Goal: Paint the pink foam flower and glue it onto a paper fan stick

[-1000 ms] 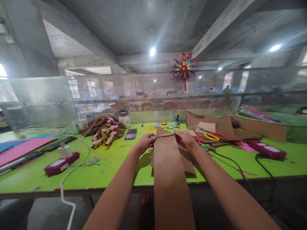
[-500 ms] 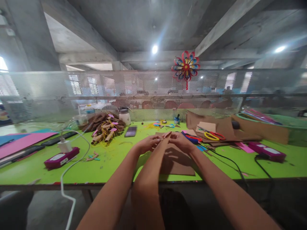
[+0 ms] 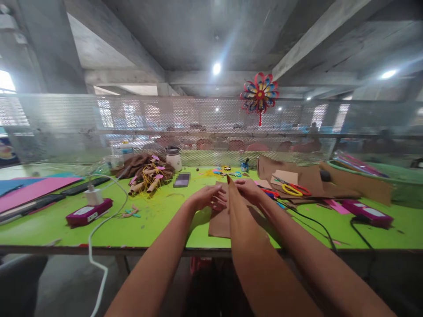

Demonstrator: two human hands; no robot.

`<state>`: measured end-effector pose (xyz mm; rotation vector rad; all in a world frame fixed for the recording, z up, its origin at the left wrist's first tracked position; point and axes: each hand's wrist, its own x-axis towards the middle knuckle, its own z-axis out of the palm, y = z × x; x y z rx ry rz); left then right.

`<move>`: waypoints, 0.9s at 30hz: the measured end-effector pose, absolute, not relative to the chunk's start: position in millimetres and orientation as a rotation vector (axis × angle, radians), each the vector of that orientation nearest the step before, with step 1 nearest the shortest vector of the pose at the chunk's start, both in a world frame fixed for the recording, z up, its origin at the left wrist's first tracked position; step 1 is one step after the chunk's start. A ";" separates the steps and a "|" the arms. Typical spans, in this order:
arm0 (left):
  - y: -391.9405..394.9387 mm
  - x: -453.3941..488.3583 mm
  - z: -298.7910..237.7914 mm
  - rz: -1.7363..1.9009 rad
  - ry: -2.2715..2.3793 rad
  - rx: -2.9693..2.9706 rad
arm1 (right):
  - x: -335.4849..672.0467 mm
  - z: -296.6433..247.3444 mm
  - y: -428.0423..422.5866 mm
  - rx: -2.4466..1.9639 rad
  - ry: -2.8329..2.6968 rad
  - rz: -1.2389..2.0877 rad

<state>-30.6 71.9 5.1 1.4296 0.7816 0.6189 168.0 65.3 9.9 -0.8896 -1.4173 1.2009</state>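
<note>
A long brown paper strip [image 3: 254, 246] stands tilted between my arms, its narrow tip near the middle of the table and its wide end hanging past the front edge toward me. My right hand [image 3: 250, 190] closes on the strip close to its tip; part of the grip is hidden behind the paper. Just left of the strip is my left hand [image 3: 209, 198], fingers loosely bent and apart, with nothing visible in them. Under my hands a flat brown sheet [image 3: 218, 225] lies on the green tabletop [image 3: 165, 229].
Scissors with yellow and red handles [image 3: 295, 189] rest by brown cardboard [image 3: 310, 178] at the right. Purple power strips [image 3: 89, 212] lie at both sides, one with a white cable [image 3: 99, 224]. Rolled brown tubes [image 3: 150, 182] and a phone [image 3: 181, 180] are farther back.
The paper strip's near end has swung from left to right across my lap. My left hand has come off the strip and its fingers have spread, while my right hand stays at the tip.
</note>
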 end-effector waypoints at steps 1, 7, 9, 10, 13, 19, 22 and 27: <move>72.4 -31.1 5.1 0.619 0.767 1.400 | 167.6 18.2 66.9 -0.922 -1.454 1.169; 74.8 -34.9 10.4 0.626 0.688 1.257 | 161.1 78.5 78.6 -1.077 -1.951 0.812; 74.9 -37.7 12.1 0.627 0.657 1.233 | 150.8 82.7 82.1 -1.185 -2.202 0.720; 75.0 -39.2 12.2 0.637 0.643 1.233 | 144.5 81.1 83.7 -1.238 -2.304 0.663; 76.3 -42.8 9.3 0.708 0.654 1.319 | 128.9 70.4 87.4 -1.304 -2.408 0.511; 78.7 -38.3 2.3 0.798 0.789 1.641 | 143.3 65.3 88.4 -1.320 -2.401 0.482; 76.5 -34.3 2.8 0.817 0.785 1.678 | 163.6 62.5 84.2 -1.271 -2.382 0.604; 73.8 -31.3 2.4 0.793 0.826 1.725 | 185.2 37.4 71.6 -1.182 -2.137 0.775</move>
